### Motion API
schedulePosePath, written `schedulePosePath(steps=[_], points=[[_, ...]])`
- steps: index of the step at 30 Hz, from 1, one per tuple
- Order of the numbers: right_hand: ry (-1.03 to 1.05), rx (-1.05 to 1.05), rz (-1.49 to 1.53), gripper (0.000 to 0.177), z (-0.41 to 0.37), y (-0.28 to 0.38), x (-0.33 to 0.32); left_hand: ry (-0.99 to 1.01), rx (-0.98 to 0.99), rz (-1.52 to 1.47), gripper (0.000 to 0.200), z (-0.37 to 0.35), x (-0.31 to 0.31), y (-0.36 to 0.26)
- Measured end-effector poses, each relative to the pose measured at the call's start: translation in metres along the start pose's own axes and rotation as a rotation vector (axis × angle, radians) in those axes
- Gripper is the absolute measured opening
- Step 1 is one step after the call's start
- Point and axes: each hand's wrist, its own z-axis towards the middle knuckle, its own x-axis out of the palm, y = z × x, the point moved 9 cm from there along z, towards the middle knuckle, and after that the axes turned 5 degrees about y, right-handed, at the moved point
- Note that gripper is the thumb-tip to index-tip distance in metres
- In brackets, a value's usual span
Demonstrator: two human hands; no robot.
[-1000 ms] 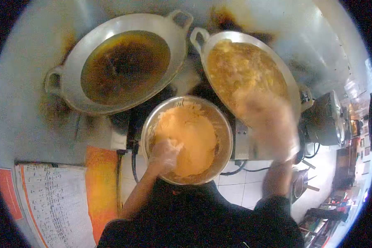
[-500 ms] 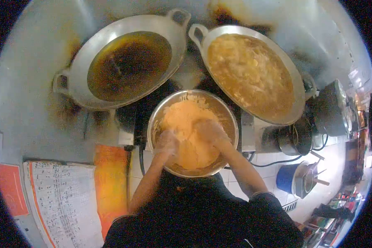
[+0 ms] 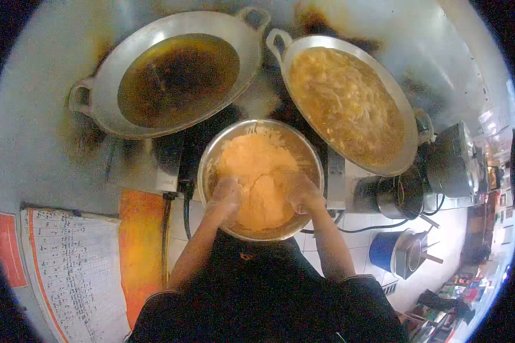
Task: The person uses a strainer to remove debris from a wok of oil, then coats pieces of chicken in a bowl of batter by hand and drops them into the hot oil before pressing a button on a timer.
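Note:
A round steel bowl [image 3: 319, 166] in front of my body holds a mound of pale orange flour-like powder [image 3: 263, 200]. My left hand [image 3: 227, 193] is inside the bowl, against the left side of the mound. On the opposite side, my right hand [image 3: 304, 194] touches the mound near the right wall. Both hands look whitish, as if dusted or thinly covered. Their fingers are blurred and partly sunk in the powder, so I cannot make out how they are curled.
Behind the bowl stand a wok of dark oil [image 3: 180, 80] at left and a wok of bubbling oil [image 3: 349, 108] at right. Dark pots [image 3: 403, 197] and a blue bucket [image 3: 386, 251] are at right. A handwritten sheet [image 3: 74, 268] lies at left.
My right hand has moved from the middle of the powder toward the bowl's right side and nearer to me. My left hand stays at the left side. The view has shifted slightly.

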Motion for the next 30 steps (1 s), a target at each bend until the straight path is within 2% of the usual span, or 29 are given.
schedulePosePath(steps=[2, 5, 8, 10, 12, 14, 17, 19, 21, 23, 25, 28, 30], points=[[-0.057, -0.032, 0.036, 0.043, 0.004, 0.006, 0.006, 0.003, 0.096, 0.038, 0.021, -0.009, 0.008, 0.001], [-0.124, -0.082, 0.093, 0.044, 0.015, 0.001, 0.031, 0.125, 0.003, 0.045, 0.025, -0.005, 0.026, 0.009], [-0.103, -0.021, 0.253, 0.044, 0.033, -0.009, 0.021, 0.128, -0.087, -0.149, 0.033, 0.001, 0.016, 0.012], [0.037, 0.062, 0.128, 0.043, 0.028, -0.008, 0.011, 0.102, -0.168, -0.173, 0.029, 0.005, -0.002, 0.0], [0.186, 0.153, 0.015, 0.042, 0.011, 0.002, 0.005, 0.128, -0.147, -0.043, 0.03, -0.002, -0.006, -0.003], [0.191, 0.13, -0.139, 0.041, 0.008, 0.011, 0.006, 0.19, 0.02, 0.192, 0.039, 0.0, 0.001, -0.005], [-0.009, -0.071, -0.388, 0.038, 0.013, 0.038, 0.007, 0.081, -0.09, -0.069, 0.039, -0.002, 0.021, 0.02], [-0.142, -0.193, -0.486, 0.036, 0.017, 0.035, 0.021, 0.042, 0.028, 0.002, 0.024, -0.002, 0.022, 0.015], [-0.058, -0.041, -0.174, 0.034, 0.003, 0.038, -0.008, 0.018, 0.077, -0.015, 0.017, -0.009, 0.019, 0.013], [-0.15, 0.004, 0.078, 0.037, -0.012, 0.05, -0.042, -0.02, 0.062, -0.128, 0.019, -0.011, 0.001, 0.007], [-0.404, -0.04, 0.286, 0.048, -0.039, 0.057, -0.062, -0.042, 0.06, -0.173, 0.024, -0.012, -0.014, -0.013], [-0.208, -0.266, -0.064, 0.044, -0.038, 0.116, -0.021, -0.025, 0.149, -0.064, 0.036, -0.026, -0.031, -0.08], [-0.172, -0.076, 0.091, 0.048, -0.034, 0.103, -0.027, 0.004, 0.213, 0.01, 0.041, -0.028, -0.038, -0.101]])
